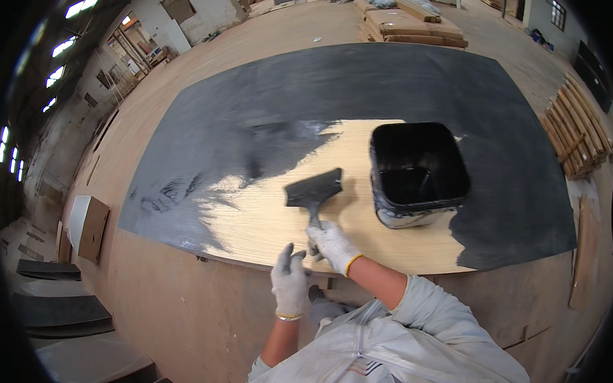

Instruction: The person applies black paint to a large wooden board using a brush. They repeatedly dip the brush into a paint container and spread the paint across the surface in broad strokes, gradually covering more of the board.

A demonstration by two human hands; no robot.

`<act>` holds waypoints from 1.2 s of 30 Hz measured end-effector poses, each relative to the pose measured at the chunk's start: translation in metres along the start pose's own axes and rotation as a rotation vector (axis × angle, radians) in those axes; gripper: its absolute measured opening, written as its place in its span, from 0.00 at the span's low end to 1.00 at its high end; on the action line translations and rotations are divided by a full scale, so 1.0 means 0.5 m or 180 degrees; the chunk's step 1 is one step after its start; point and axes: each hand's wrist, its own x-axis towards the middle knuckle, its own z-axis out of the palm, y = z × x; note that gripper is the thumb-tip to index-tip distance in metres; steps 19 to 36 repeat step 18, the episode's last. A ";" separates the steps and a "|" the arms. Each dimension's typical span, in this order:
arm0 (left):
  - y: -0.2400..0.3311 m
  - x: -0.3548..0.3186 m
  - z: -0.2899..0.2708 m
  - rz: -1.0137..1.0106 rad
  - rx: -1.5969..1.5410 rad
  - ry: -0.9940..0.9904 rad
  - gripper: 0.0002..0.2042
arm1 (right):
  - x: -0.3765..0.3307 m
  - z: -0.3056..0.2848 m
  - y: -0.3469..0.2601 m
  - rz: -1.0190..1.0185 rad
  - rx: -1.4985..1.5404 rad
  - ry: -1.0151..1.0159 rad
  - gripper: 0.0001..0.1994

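Note:
My right hand [333,246], in a white knit glove with a yellow cuff, is closed round the handle of a wide paintbrush [314,188] coated in black. The brush head is over the bare pale patch of a large wooden board [278,224]; whether it touches the surface I cannot tell. Lower and to the left, my gloved left hand [290,285] holds nothing, its grey-stained fingers apart near the board's front edge. A square paint bucket [403,218], black inside with smeared pale walls, stands on the board right of the brush. Dark grey paint [290,83] covers the far and side areas, streaky at its edges.
Flat cardboard-coloured packs [413,26] are stacked beyond the board. Bundled brown lengths [579,127] lie at the right. A white-faced box [88,229] stands on the left floor, with dark curved panels [62,311] nearer to me.

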 end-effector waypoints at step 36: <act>0.146 0.133 0.299 -0.0888 -0.1063 -0.2598 0.44 | -0.372 -0.479 -0.388 -0.1660 -0.3952 0.2424 0.15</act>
